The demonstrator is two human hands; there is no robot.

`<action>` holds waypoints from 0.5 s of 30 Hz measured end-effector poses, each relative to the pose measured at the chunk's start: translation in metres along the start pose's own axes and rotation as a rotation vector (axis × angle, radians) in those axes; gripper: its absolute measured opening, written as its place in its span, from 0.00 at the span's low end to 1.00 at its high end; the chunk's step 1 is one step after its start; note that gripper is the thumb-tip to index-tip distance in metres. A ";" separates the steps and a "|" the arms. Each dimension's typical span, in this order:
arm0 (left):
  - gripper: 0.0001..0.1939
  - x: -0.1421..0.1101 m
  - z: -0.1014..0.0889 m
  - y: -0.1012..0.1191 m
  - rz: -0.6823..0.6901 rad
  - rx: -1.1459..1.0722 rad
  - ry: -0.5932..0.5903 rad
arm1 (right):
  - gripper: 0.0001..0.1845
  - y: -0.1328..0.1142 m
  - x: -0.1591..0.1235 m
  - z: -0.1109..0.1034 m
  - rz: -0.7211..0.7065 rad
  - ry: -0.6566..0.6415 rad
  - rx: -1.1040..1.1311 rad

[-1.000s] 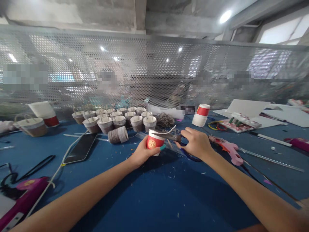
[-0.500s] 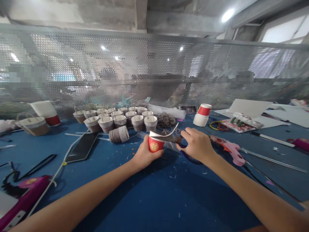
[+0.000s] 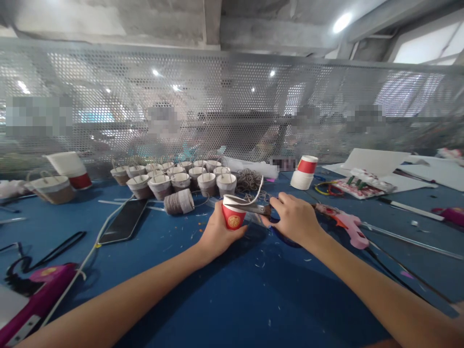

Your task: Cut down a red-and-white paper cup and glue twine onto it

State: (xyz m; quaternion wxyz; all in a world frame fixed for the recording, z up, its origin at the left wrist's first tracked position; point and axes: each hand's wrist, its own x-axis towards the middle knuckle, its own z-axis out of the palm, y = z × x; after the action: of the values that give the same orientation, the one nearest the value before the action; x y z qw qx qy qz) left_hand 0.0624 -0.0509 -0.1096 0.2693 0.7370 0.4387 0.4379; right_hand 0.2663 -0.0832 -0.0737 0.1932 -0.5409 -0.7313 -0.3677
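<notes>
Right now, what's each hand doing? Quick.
Left hand: closed around the red paper cup.
Right hand: closed on the scissors, blades at the cup's rim.

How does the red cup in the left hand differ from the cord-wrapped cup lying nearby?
The red cup is smooth with a gold emblem; the cord-wrapped cup is grey-brown and ridged. The left hand holds the red cup nearly upright; the cord-wrapped cup lies on its side. Both have a pale band at the rim.
</notes>
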 end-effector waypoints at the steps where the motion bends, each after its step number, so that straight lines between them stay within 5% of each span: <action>1: 0.32 -0.001 0.001 -0.001 0.026 0.007 0.005 | 0.20 -0.001 0.000 0.000 0.005 -0.009 -0.001; 15: 0.36 -0.004 0.002 -0.006 0.104 0.156 0.021 | 0.17 0.000 -0.001 -0.002 -0.013 0.053 -0.021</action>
State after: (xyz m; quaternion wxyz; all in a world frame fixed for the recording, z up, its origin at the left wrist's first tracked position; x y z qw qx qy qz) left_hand 0.0605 -0.0513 -0.1164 0.1834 0.7730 0.4353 0.4236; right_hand 0.2666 -0.0850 -0.0730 0.2042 -0.5283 -0.7256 -0.3908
